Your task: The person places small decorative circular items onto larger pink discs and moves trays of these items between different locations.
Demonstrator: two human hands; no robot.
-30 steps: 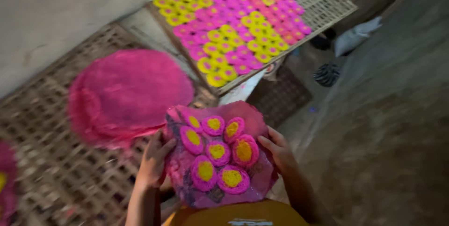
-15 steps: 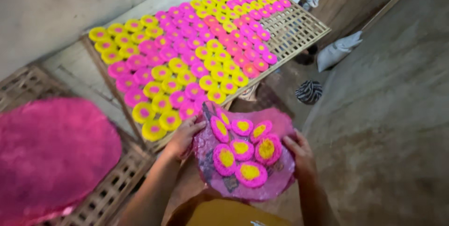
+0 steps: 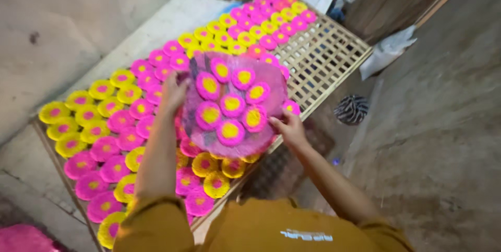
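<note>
Lifted and carried forward since half a second ago, the pink round mat [image 3: 235, 103] now hangs over the bamboo rack [image 3: 323, 61] — no longer near the person's chest.

Left hand [image 3: 175, 91] grips its far-left edge, right hand [image 3: 289, 127] pinches the near-right edge — both grips closed on it. Seven pink-and-yellow discs [image 3: 232, 105] sit on it; rows of like discs [image 3: 104, 121] cover the rack beneath.
</note>
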